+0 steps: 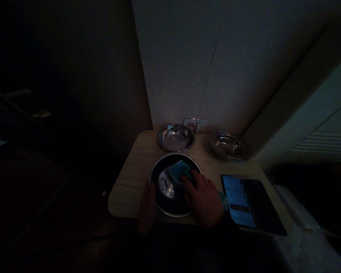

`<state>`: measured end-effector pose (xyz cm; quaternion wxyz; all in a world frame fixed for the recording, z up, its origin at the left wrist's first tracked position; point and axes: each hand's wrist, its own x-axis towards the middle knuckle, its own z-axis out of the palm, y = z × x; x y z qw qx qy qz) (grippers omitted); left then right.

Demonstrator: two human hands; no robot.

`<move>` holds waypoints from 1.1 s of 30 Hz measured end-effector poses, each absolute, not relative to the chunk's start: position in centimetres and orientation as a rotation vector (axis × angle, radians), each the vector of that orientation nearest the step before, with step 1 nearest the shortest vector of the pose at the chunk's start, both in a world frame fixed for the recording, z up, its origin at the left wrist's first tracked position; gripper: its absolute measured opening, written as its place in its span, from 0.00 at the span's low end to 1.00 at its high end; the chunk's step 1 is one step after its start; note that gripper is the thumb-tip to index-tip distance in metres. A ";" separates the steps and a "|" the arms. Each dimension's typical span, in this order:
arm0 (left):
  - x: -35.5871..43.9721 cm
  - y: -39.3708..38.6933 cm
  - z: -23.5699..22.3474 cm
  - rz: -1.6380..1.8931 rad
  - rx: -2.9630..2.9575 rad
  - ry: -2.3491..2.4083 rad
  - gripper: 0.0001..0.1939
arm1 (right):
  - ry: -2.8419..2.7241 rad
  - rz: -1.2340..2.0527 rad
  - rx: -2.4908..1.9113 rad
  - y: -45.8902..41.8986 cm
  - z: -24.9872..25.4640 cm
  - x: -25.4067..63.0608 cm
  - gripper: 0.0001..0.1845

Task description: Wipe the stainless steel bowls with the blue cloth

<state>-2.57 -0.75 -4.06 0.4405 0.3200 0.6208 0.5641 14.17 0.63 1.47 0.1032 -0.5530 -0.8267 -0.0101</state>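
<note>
The right hand (203,201) lies palm down inside a round, shallow stainless-steel plate (174,184), fingers curled loosely over a folded teal cloth (179,171) and pressing it against the plate's dark inner surface. The cloth shows beyond the fingertips, towards the far rim. The left hand (147,206) is at the plate's near-left edge, fingers closed against the rim; how firmly it grips cannot be told in the low light.

The plate sits at the near edge of a small pale wood-grain table (130,178) with rounded corners.

Just right of the right hand lies a flat dark smartphone with a lit blue screen (240,203), on the table's right near corner. Beside it, touching or nearly so, is a second flat black slab (268,208); its nature cannot be determined.

At the far side of the table stand two further items, well apart from the hands: a small round steel bowl (175,137) on the left and a stack of wider steel plates (230,146) on the right. Between them, on the pale wall panel (201,57) behind, is a white wall socket plate (195,123).

Surroundings to the left are too dark to assess.
</note>
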 end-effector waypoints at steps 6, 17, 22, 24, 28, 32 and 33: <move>-3.0 -0.9 -3.2 1.271 0.878 1.663 0.20 | -2.597 0.077 -1.642 1.3 1.5 13.1 0.17; -3.1 -0.5 -4.2 1.249 1.082 1.780 0.21 | -2.707 0.082 -1.560 3.2 2.1 14.0 0.18; -3.0 -0.6 -4.2 1.253 1.122 1.759 0.20 | -2.580 -0.289 -1.484 3.7 4.5 14.9 0.17; -3.0 -0.6 -4.2 1.250 1.116 1.767 0.20 | -2.645 -0.232 -1.396 3.5 4.5 14.8 0.17; -3.0 -0.6 -4.4 1.275 1.129 1.754 0.20 | -2.704 0.081 -1.317 3.3 3.2 14.4 0.18; -3.1 -0.6 -4.5 1.286 1.126 1.763 0.20 | -2.532 0.122 -1.605 4.0 2.6 13.2 0.19; -3.1 -0.6 -4.5 1.288 1.124 1.769 0.19 | -2.539 0.120 -1.677 4.3 2.5 12.6 0.22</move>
